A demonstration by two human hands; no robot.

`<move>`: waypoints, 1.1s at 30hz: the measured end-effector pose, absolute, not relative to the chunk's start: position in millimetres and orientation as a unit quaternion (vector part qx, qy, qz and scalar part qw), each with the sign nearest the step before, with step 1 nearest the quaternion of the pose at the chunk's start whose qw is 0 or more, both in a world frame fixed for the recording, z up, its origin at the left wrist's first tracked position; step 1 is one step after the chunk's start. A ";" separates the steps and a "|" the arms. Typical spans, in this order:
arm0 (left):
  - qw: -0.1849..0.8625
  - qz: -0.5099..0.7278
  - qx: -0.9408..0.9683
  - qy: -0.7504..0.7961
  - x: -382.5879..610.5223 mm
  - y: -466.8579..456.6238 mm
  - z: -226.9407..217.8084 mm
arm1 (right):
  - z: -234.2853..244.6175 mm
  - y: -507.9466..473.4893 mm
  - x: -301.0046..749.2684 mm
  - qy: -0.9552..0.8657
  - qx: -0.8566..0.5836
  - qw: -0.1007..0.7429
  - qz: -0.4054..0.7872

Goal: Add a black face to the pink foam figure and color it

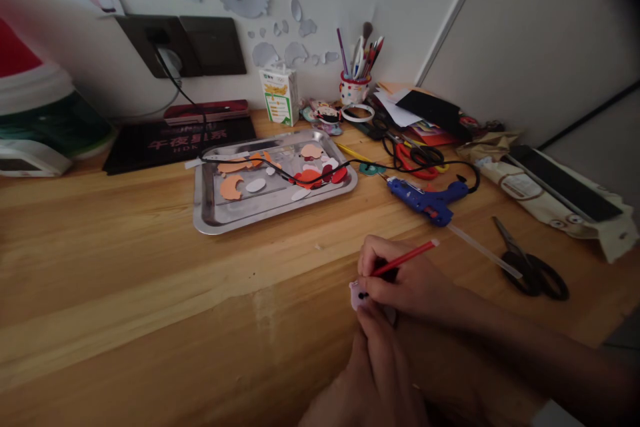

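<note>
My right hand (405,280) is closed around a red pencil (407,257), which slants with its pale end up to the right. Its tip is hidden behind my fingers, over a small pale pink cutout (357,295) with a black mark on it. From below, my left hand (373,367) grips the cutout's lower edge and presses it to the wooden table, fingertips close to those of the right hand. Both hands cover much of the cutout. Beyond the right hand lies a blue glue gun (423,200) with a clear glue stick (485,250) poking out its back.
A metal tray (207,217) holds orange, red and white cutouts. A black cable (250,161) crosses over it. Black-handled scissors (543,273) lie at right, near a cream packet (530,193). Behind stand a drink carton (279,99) and a brush cup (355,89).
</note>
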State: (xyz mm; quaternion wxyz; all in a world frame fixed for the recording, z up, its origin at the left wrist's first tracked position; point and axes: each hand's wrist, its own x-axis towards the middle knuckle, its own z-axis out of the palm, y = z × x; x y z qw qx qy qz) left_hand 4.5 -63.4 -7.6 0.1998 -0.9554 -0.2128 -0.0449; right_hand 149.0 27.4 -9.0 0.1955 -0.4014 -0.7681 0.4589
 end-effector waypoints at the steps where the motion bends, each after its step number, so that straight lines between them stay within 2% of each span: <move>1: 0.201 -0.043 -0.955 -0.215 4.5 -63.6 -7.5 | -9.0 27.5 148.8 -0.768 -0.402 0.195 0.460; 16: 0.249 -0.073 -0.935 -0.243 7.6 -63.6 -13.5 | -7.6 27.5 148.1 -0.769 -0.406 0.184 0.459; 23: 0.258 -0.158 -0.902 -0.307 16.9 -64.8 -18.5 | -9.3 28.5 147.8 -0.768 -0.406 0.200 0.453; 33: 0.290 -0.154 -0.903 -0.277 12.7 -58.1 -9.0 | -8.1 29.0 147.1 -0.768 -0.396 0.200 0.462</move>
